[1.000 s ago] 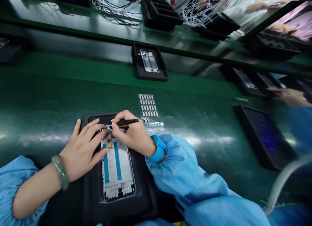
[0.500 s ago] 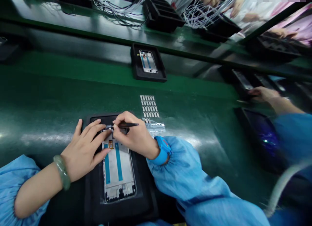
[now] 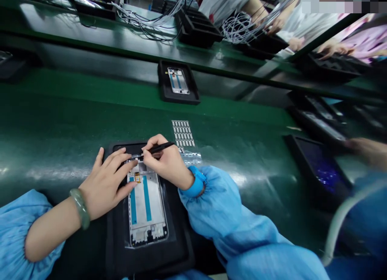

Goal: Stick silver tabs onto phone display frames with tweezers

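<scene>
A silver phone frame [image 3: 155, 207] with two blue strips and a small orange flex cable lies in a black foam tray [image 3: 116, 247]. My left hand [image 3: 107, 177] rests over the frame's upper left, fingers spread, with some fingertips touching its top edge. Between the thumb and fingers of my right hand [image 3: 166, 161] is a pair of slim black tweezers [image 3: 161, 147]. Their pale tip points left at the frame's top edge, close to my left fingertips. What lies exactly under the tip is too small to make out.
Beyond my right hand lies a sheet of small white stickers [image 3: 183, 133]. A second black tray [image 3: 178, 99] farther back holds another phone frame. At right, a co-worker's blurred hand [image 3: 369, 151] is near dark trays [image 3: 320, 167]. Cables [image 3: 151, 20] and other people's hands are on the back shelf.
The back end of the tweezers has tilted up a little in my right hand. My left hand stays on the frame. The co-worker's hand at right has moved back from the trays.
</scene>
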`<control>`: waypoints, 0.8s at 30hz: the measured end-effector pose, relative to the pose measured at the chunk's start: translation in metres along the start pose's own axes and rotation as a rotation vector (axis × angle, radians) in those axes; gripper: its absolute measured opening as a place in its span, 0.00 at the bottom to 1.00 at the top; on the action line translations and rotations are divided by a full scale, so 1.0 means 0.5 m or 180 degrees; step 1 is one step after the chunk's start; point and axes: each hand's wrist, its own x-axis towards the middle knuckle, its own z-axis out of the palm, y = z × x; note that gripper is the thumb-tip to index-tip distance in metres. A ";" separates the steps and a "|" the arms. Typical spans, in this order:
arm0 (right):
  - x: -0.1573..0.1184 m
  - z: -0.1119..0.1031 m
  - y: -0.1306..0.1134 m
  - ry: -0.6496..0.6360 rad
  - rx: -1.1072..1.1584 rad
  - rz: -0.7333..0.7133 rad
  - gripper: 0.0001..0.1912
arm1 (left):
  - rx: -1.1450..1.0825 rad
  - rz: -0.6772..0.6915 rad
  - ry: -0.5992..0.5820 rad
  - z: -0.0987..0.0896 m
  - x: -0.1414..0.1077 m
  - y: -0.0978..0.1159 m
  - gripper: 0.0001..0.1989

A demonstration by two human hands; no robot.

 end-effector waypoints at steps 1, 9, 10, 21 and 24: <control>-0.001 -0.001 0.004 0.0006 0.0155 0.0092 0.04 | -0.0003 -0.0003 -0.0012 0.000 0.000 0.000 0.20; -0.007 0.002 -0.003 0.0006 0.0340 0.0100 0.04 | -0.0045 -0.0050 -0.0080 -0.006 0.001 0.005 0.20; -0.008 0.002 -0.005 0.0023 0.0283 0.0041 0.03 | -0.0036 -0.0048 -0.0081 -0.005 0.001 0.005 0.20; -0.013 0.005 -0.008 0.0308 -0.0045 -0.0162 0.05 | -0.0053 -0.0012 -0.0024 0.000 -0.001 0.000 0.20; -0.010 0.004 -0.008 0.0209 0.0001 -0.0189 0.04 | -0.0009 -0.0005 -0.0022 -0.001 -0.001 0.001 0.20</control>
